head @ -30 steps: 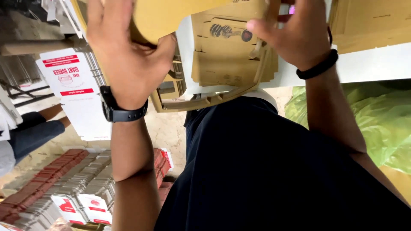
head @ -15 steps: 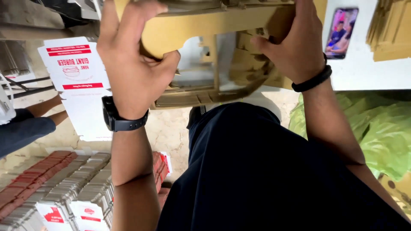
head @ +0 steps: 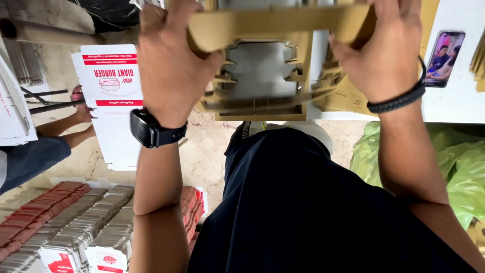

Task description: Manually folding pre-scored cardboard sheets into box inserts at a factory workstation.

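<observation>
Holding a brown die-cut cardboard blank (head: 273, 65) above the lap, left hand (head: 169, 65) and right hand (head: 384, 55) clamped on its side edges; likely light, thin, crease-prone, best gripped at folded borders.

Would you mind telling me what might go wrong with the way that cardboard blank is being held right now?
The left hand and right hand both squeeze the brown cardboard blank, so its thin cut-out tabs might crease or tear. The phone lies on the white table close beside the right hand; a swing of the blank could perhaps knock it.
</observation>
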